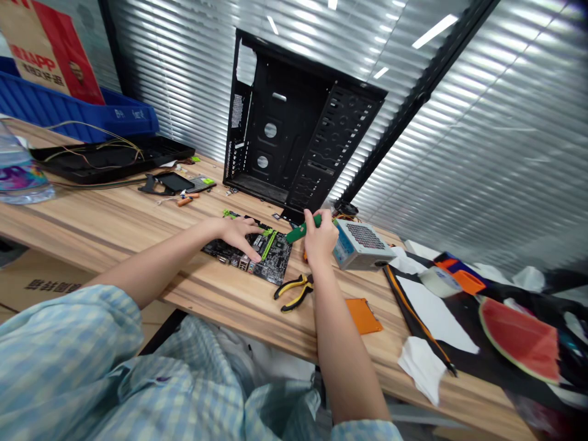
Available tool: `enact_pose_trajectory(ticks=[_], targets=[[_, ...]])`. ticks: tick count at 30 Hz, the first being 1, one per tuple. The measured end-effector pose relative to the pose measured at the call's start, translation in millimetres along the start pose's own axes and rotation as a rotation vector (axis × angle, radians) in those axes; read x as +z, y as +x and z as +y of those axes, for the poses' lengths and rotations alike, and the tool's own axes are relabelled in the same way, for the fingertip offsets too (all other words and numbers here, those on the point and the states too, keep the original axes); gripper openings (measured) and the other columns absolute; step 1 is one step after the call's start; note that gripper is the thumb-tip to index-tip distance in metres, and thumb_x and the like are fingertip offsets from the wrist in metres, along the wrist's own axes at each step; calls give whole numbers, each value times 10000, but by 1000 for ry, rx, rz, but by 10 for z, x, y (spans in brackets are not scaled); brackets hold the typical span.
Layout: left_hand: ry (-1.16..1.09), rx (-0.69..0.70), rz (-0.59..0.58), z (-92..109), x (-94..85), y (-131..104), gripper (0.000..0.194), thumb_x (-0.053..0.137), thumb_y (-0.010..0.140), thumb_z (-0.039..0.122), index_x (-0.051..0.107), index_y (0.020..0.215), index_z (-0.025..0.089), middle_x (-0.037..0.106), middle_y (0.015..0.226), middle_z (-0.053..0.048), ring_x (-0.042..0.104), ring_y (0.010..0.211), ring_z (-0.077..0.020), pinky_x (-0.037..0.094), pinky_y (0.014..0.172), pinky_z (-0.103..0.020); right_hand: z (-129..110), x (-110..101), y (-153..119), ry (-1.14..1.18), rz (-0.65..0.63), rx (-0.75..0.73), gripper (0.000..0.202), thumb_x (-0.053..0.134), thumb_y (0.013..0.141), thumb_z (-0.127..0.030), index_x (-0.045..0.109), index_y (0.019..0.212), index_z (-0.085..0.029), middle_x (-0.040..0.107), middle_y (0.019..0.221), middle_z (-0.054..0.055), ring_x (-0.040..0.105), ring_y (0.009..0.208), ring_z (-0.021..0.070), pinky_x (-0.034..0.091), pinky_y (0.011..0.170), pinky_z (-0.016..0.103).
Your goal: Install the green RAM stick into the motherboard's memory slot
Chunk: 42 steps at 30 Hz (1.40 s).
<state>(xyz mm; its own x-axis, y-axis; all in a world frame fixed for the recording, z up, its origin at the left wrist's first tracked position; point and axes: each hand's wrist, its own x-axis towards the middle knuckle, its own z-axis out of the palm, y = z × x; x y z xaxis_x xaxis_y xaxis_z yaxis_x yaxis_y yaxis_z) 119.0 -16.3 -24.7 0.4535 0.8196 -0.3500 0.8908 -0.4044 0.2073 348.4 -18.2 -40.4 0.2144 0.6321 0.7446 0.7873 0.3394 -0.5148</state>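
Observation:
A black motherboard [277, 257] with bright green slots lies flat on the wooden table. My left hand [241, 236] rests on it, fingers spread, near a green slot. Just beyond the board's right edge, my right hand [321, 236] is closed around a green memory stick [297, 233], whose free end points left toward the board. Part of the stick is hidden by my fingers. Beside my right wrist lie pliers [294, 293] with yellow and black handles.
An open black computer case [294, 122] stands behind the board. Right of my hand sits a power supply [365, 242]; an orange drive [364, 315] lies nearer me. Also around are a blue bin [92, 113], a bottle [22, 168], white tissue [422, 367] and a watermelon-shaped item [521, 337].

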Motion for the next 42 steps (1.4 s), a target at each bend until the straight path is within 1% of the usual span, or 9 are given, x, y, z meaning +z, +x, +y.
enact_pose_trajectory(ticks=[5, 10, 15, 18, 22, 25, 30, 39, 42], targets=[[-9, 5, -5, -10, 5, 13, 1168, 613, 507, 840, 306, 1488, 287, 191, 1576, -112, 140, 1419, -410, 157, 1125, -554, -9, -12, 12, -29, -45, -20, 342, 534, 872, -535, 564, 744, -219, 541, 605, -6, 480, 569, 168, 254, 577, 255], [24, 16, -13, 4, -4, -1, 1152, 582, 539, 849, 288, 1495, 276, 194, 1573, -128, 155, 1421, -391, 177, 1125, -535, -21, -26, 14, -118, -79, 0, 330, 516, 889, -520, 574, 769, -218, 559, 626, -8, 502, 591, 162, 256, 582, 249], [32, -3, -14, 25, -13, -18, 1139, 587, 542, 839, 279, 1495, 298, 197, 1575, -112, 149, 1422, -393, 162, 1120, -563, -32, -37, 11, -138, -75, 8, 334, 478, 912, -504, 581, 778, -216, 568, 633, 0, 511, 604, 164, 264, 588, 251], [33, 2, -15, 22, -9, -15, 1146, 584, 543, 841, 274, 1498, 288, 194, 1575, -116, 151, 1422, -388, 170, 1121, -554, -26, -35, 6, -129, -53, -3, 321, 470, 917, -484, 581, 775, -218, 566, 626, 2, 516, 606, 168, 273, 594, 253], [21, 4, -8, 12, -5, -10, 1163, 584, 519, 852, 294, 1493, 286, 216, 1570, -102, 154, 1416, -406, 183, 1121, -543, -15, -25, 6, -115, -34, -16, 315, 456, 920, -463, 579, 767, -216, 569, 632, 6, 522, 610, 170, 285, 597, 256], [12, 5, -7, 7, -4, -5, 1181, 583, 507, 860, 295, 1493, 278, 216, 1570, -104, 154, 1413, -417, 173, 1121, -553, -16, -20, 9, -109, -42, 0, 307, 465, 912, -459, 580, 762, -217, 559, 614, 3, 513, 589, 169, 284, 589, 256], [9, -4, -6, 3, -3, 1, 1167, 598, 509, 847, 290, 1493, 299, 201, 1576, -94, 150, 1415, -418, 154, 1120, -569, -36, -35, 11, -87, -55, 0, 303, 466, 909, -454, 577, 753, -220, 554, 610, 2, 508, 583, 167, 295, 590, 254], [23, 6, -7, 4, 4, 0, 1157, 588, 529, 847, 287, 1495, 285, 198, 1575, -110, 154, 1418, -401, 162, 1122, -555, -21, -24, 7, -89, -74, -3, 292, 478, 907, -450, 566, 744, -224, 559, 614, -2, 510, 590, 164, 300, 600, 251], [21, 5, 1, -9, 11, 10, 1150, 592, 524, 848, 291, 1491, 305, 202, 1574, -106, 156, 1422, -385, 164, 1124, -547, -10, -21, 10, -72, -56, -13, 303, 471, 907, -459, 556, 733, -226, 546, 607, -9, 507, 588, 162, 307, 602, 251]])
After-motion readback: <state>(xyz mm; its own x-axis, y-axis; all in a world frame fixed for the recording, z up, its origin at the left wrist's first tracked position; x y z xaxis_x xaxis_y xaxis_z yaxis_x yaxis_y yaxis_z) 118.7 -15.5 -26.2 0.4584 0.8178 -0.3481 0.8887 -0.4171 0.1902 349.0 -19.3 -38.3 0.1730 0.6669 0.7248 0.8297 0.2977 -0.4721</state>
